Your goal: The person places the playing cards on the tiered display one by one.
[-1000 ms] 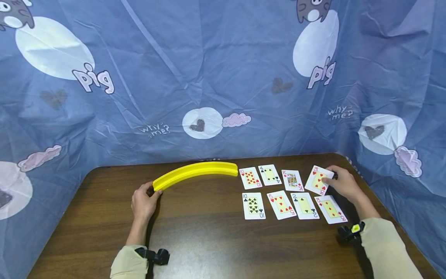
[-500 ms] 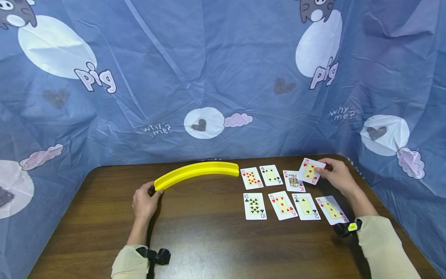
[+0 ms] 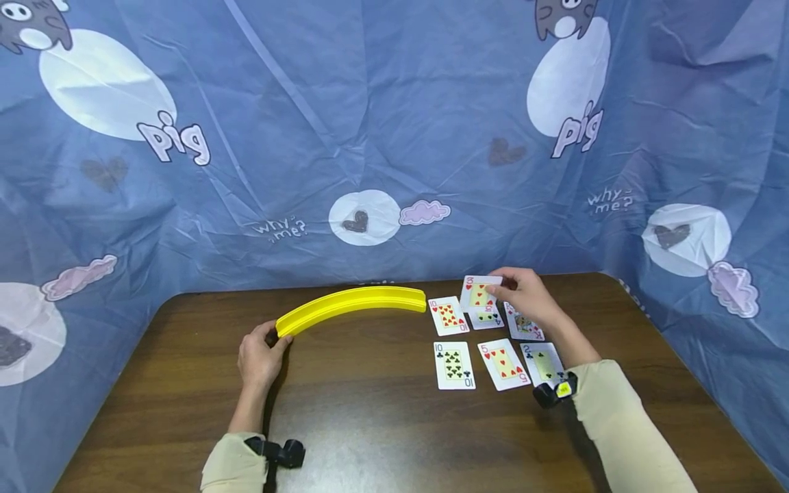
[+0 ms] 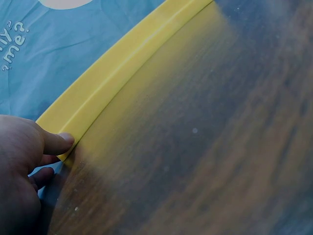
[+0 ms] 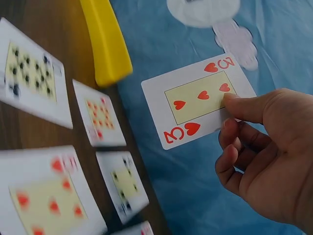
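My left hand (image 3: 259, 359) pinches the left end of a curved yellow card holder (image 3: 351, 303) lying along the table's back. In the left wrist view the thumb lies on the front of the holder (image 4: 112, 73). My right hand (image 3: 524, 296) pinches a three of hearts (image 3: 479, 293) by its edge, face towards me. That card (image 5: 195, 100) is held up in the air, thumb on its face, in the right wrist view. From the head it overlaps a black four (image 3: 490, 318). The hand partly covers a red king (image 3: 524, 325).
A ten of hearts (image 3: 448, 316) lies close to the holder's right end. In the nearer row lie a ten of clubs (image 3: 455, 366), a five of hearts (image 3: 503, 365) and a two of clubs (image 3: 542, 363), partly under the right wrist. Blue printed cloth (image 3: 296, 171) hangs behind the brown table (image 3: 370, 411).
My right hand has lifted the three of hearts off the right end of the back row and carried it left, past the king. The left hand has stayed on the card holder.
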The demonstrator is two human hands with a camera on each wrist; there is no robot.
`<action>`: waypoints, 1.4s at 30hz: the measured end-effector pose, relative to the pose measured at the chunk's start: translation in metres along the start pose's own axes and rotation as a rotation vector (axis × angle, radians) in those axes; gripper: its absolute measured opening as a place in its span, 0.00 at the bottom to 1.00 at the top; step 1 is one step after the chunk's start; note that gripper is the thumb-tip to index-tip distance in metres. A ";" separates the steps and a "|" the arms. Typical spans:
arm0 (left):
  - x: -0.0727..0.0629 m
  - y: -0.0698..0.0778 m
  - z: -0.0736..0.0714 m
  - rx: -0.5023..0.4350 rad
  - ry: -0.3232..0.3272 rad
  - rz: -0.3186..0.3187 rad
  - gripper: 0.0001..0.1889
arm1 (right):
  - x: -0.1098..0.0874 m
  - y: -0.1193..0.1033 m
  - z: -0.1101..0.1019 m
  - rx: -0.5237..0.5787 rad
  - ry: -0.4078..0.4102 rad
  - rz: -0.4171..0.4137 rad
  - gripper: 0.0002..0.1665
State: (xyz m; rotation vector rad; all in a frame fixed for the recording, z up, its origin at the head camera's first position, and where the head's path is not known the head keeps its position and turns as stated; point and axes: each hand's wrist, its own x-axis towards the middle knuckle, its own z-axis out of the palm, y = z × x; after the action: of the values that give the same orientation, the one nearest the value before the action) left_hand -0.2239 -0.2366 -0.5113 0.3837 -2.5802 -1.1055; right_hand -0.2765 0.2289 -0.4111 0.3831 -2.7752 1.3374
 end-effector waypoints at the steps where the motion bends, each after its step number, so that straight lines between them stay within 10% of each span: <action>1: 0.000 0.000 0.000 0.000 -0.001 -0.002 0.21 | 0.003 -0.004 0.005 0.007 -0.012 -0.001 0.14; 42: -0.001 0.000 0.000 0.004 -0.019 -0.016 0.22 | 0.075 -0.129 0.175 0.261 -0.225 -0.096 0.12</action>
State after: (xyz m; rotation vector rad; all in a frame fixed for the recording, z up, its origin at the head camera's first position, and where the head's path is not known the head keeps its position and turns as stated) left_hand -0.2232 -0.2367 -0.5112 0.3966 -2.6012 -1.1143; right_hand -0.3059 0.0011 -0.4116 0.7098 -2.7109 1.7365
